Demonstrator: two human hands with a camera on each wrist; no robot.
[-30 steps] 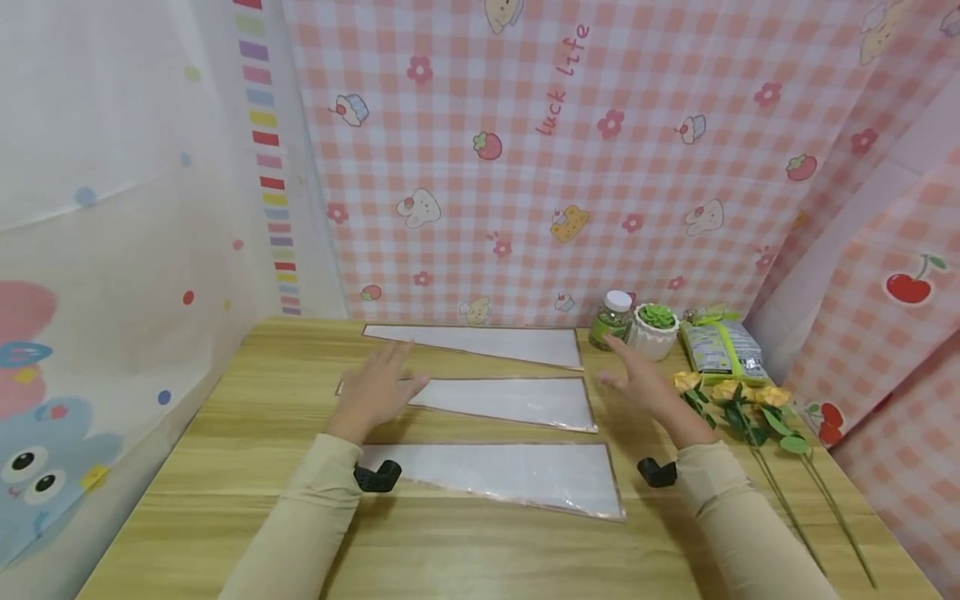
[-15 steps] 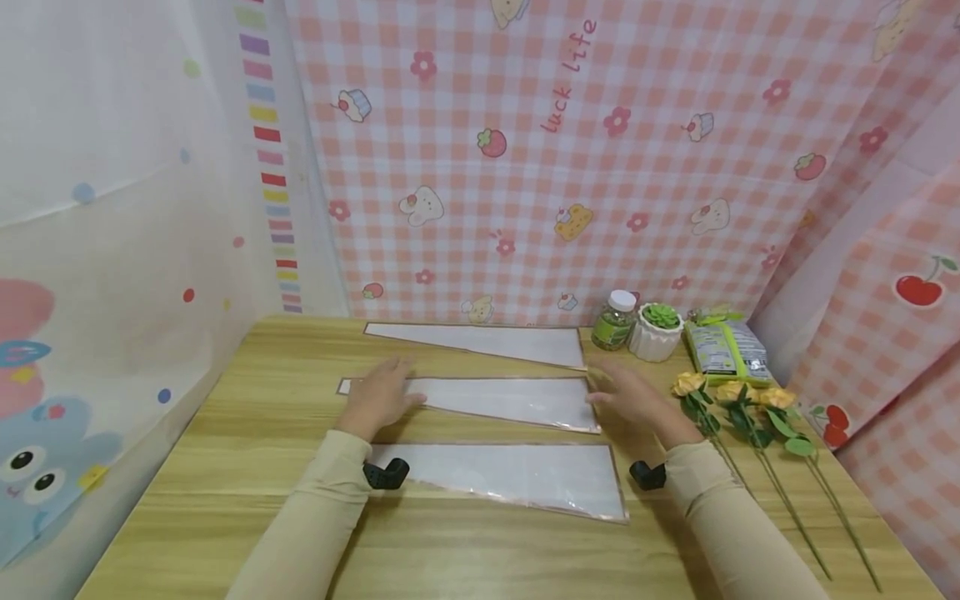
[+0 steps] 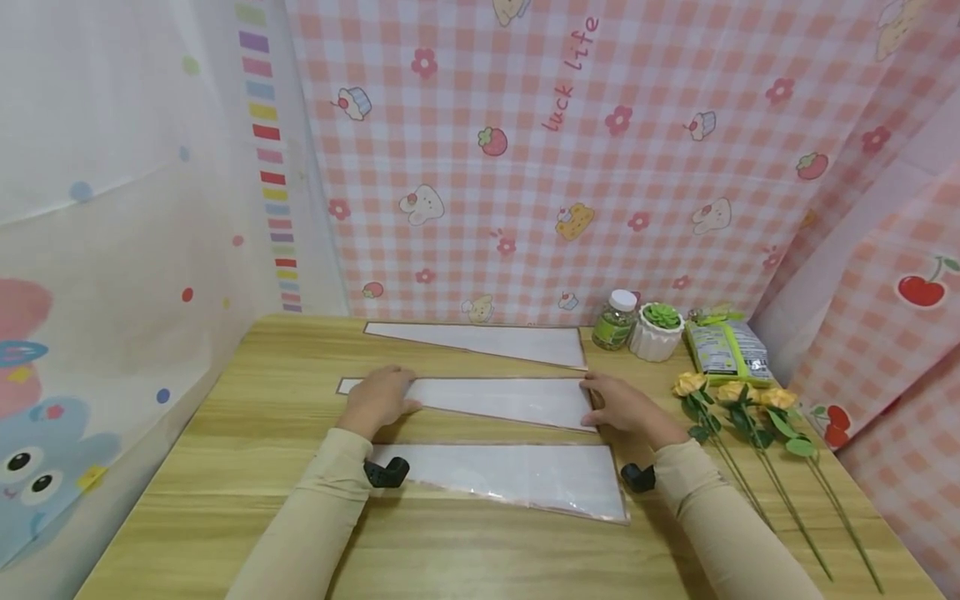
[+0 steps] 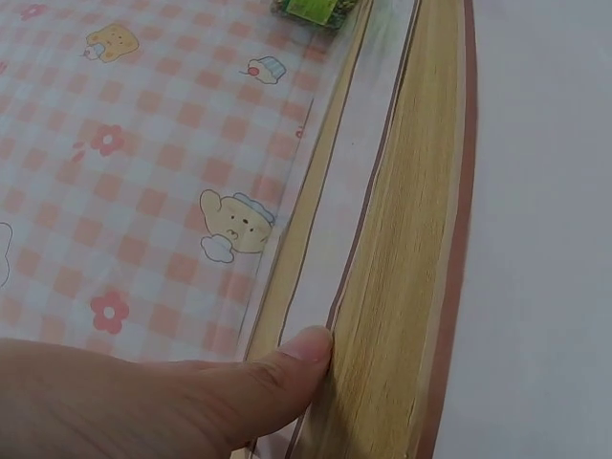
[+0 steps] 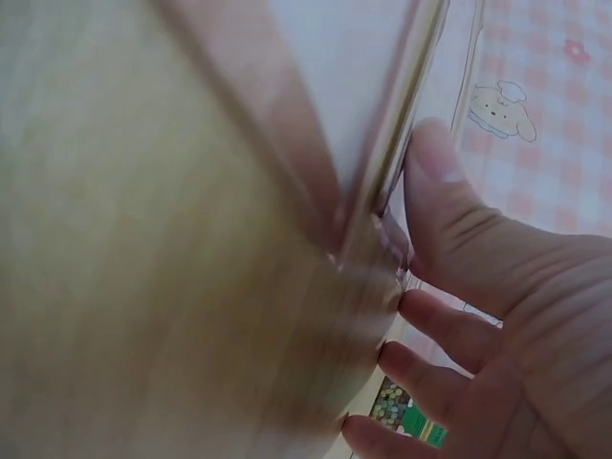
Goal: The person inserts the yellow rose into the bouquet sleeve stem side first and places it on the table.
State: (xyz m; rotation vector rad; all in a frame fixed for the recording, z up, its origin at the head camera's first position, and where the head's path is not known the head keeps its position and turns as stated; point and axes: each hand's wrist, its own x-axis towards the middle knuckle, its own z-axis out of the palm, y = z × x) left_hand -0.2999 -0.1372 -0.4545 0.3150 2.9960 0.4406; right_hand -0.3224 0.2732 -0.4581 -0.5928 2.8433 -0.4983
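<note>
Three long white tapering strips with brown edges and a glossy clear covering lie on the wooden table, one behind another. My left hand (image 3: 378, 402) rests over the narrow left part of the middle strip (image 3: 502, 400), thumb by its near edge. In the left wrist view the thumb (image 4: 277, 378) touches a strip's edge; the other fingers are hidden. At the middle strip's wide right end is my right hand (image 3: 626, 408), fingers at the far corner and thumb near the front corner. In the right wrist view, the thumb (image 5: 440, 177) lies on a strip and the fingertips touch down beside it.
Behind lies the far strip (image 3: 517, 340), in front the near strip (image 3: 525, 475). At the back right stand a jar with a white lid (image 3: 615, 321), a potted succulent (image 3: 657, 333) and a green-grey packet (image 3: 727, 348). Yellow artificial roses (image 3: 731, 392) lie at the right.
Both hands have come down onto the middle strip. The right hand has moved left and toward me, from near the jar to the strip's end. The strips look unmoved.
</note>
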